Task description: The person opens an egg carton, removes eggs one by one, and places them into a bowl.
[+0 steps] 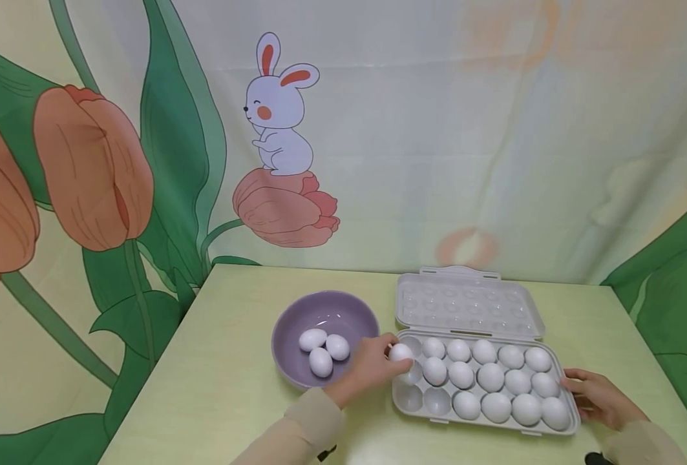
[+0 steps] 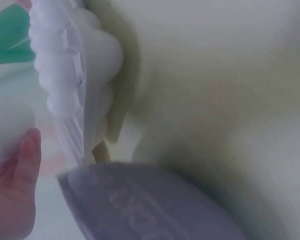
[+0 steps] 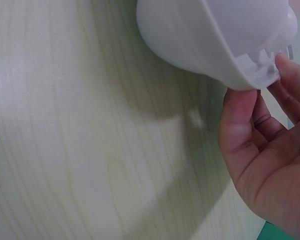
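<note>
Head view: purple bowl [image 1: 333, 306] holds three eggs [image 1: 321, 363]; carton [image 1: 411, 399] holds fourteen.

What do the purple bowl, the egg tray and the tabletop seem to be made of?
Purple bowl: probably smooth, glossy plastic, given the bright highlights inside; glazed ceramic is possible. Egg tray: likely molded plastic with a slight sheen, judging by its rounded cups and edge tabs. Tabletop: pale wood or wood-look laminate; grain lines show, but I can't tell which.

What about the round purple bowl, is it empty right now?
No, three white oval eggs lie close together inside the round purple bowl.
</note>
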`<state>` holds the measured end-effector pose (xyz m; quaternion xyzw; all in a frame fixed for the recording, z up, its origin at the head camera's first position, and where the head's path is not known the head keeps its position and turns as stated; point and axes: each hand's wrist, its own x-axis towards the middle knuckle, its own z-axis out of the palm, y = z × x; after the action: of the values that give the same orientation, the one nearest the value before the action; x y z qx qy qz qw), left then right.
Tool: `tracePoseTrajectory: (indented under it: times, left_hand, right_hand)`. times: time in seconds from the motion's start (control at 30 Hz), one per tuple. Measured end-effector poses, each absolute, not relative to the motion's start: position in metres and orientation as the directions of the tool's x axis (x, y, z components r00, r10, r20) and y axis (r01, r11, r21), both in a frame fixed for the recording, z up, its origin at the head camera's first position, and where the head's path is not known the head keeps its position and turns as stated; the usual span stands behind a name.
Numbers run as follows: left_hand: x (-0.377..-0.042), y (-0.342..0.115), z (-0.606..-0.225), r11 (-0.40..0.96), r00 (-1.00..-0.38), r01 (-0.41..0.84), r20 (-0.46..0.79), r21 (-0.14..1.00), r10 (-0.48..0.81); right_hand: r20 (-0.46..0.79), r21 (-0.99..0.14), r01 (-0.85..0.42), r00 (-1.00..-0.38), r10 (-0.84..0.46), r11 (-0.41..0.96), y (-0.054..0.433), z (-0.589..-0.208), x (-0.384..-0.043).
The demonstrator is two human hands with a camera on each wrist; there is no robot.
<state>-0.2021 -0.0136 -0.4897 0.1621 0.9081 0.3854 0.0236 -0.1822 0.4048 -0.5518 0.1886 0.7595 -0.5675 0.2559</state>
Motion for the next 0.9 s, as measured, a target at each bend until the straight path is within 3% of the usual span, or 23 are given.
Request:
tracePoseTrajectory:
  times: [0.47,0.9]
  left_hand:
    - [-0.221,-0.063,-0.478,0.714,-0.966,0.231,0.067,0.66,0.25]
    - [-0.226,-0.087,-0.482,0.761,-0.959,0.256,0.055,0.596,0.279]
  right_hand:
    - [-0.597,-0.774,0.573,-0.803,-0.007,0.27,0.406,-0.553,-0.182]
    - [-0.572,-0.797,0.546,-0.82,-0.032,0.257,0.406,-0.555,-0.179]
